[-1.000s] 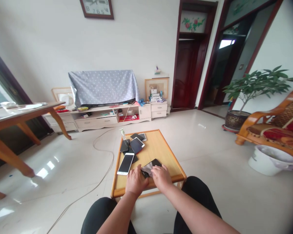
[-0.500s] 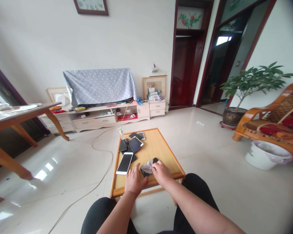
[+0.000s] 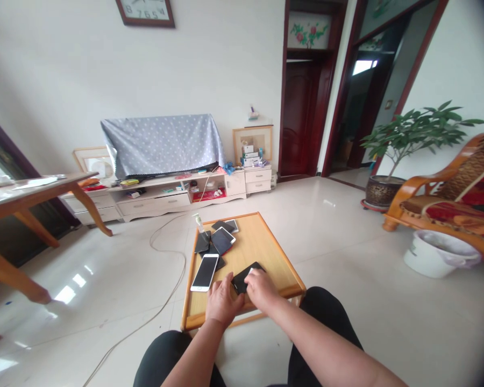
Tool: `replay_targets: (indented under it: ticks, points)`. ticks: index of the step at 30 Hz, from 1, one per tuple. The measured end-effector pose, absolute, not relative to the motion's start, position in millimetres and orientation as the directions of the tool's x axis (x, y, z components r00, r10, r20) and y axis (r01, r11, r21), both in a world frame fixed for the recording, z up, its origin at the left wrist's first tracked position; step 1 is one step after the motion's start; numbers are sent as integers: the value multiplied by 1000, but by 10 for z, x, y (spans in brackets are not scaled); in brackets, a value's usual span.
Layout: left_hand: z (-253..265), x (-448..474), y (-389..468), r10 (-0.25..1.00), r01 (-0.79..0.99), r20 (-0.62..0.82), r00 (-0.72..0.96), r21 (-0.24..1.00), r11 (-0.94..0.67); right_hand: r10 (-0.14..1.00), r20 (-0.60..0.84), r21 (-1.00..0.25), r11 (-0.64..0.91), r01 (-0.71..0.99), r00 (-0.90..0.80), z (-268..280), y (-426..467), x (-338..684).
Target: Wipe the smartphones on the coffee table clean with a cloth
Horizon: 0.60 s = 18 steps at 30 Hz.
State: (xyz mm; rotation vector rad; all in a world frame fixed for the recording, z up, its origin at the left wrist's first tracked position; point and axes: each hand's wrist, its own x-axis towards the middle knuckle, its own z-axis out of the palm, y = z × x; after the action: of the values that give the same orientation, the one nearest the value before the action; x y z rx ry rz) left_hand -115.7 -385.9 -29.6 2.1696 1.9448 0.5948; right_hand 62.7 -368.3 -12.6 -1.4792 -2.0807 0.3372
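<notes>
On the small wooden table, a black phone lies flat near the front edge. My left hand holds its near left corner, with the thumb at the near edge and the fingers along the left side. Closed over the phone's right part, my right hand pinches a bunched grey cloth, mostly hidden by the fingers. A white phone with a dark screen rests left of my left hand. Behind it are several more phones, among them a white-edged one, partly overlapping.
A clear pump bottle stands at the table's left edge among the phones. A cable runs over the floor to the left. A white bucket and a wooden chair are at the right; a TV cabinet is along the wall.
My right hand has moved slightly left and nearer on the phone with the cloth, which is bunched smaller and uncovers more black surface. My left hand stays at the corner.
</notes>
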Motion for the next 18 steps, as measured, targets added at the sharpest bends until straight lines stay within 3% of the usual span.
replay_targets:
  ticks: [4,12,18]
  points:
    - [-333,-1175,-3854,975,910,207,76,386,-153,926,255,-518,374,769,-279,-196,-3718,453]
    - [-334,-1163,-3842,981,910,185,52,395,-123,990,140,-497,82,864,-13,-141,-3354,858]
    - [-313,-1164,-3853,980,903,192,43,413,-121,958,141,-472,287,834,-250,-145,-3686,402]
